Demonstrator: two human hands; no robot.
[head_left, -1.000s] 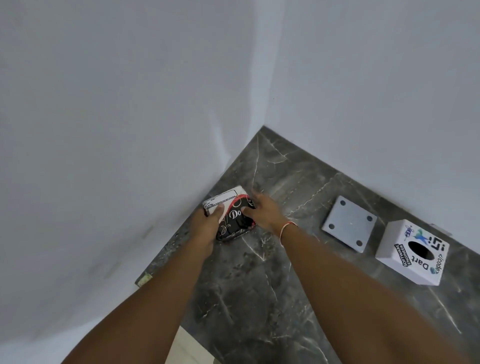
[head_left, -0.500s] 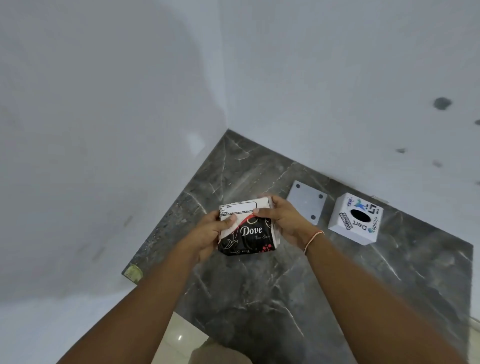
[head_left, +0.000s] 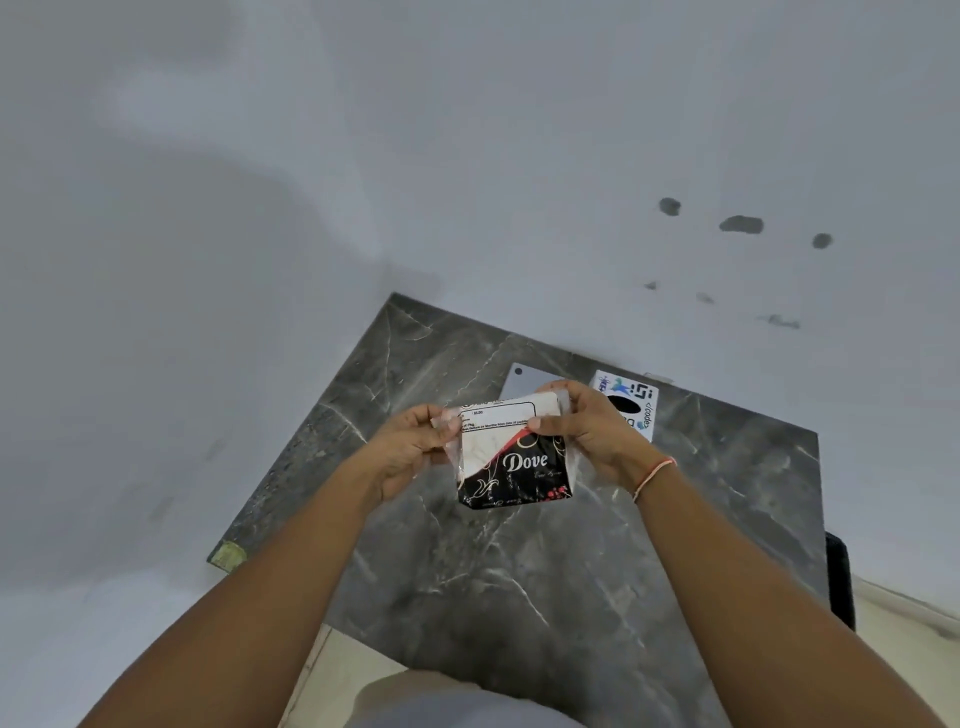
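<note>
A soft black, white and red packet marked Dove (head_left: 511, 460) hangs in the air above the dark marble slab (head_left: 519, 582). My left hand (head_left: 413, 449) pinches the clear plastic at its upper left edge. My right hand (head_left: 587, 428) pinches its upper right corner between thumb and fingers. The packet's printed face points up at the camera.
A white cube box with a black round hole and stickers (head_left: 631, 402) stands at the slab's far edge, partly behind my right hand. A grey square plate with a corner hole (head_left: 524, 378) lies beside it. White walls enclose the corner at left and back.
Both hands lifted the packet from the slab's far left corner and brought it nearer and higher. The grip moved to its upper edges, pulling at the wrapper.
</note>
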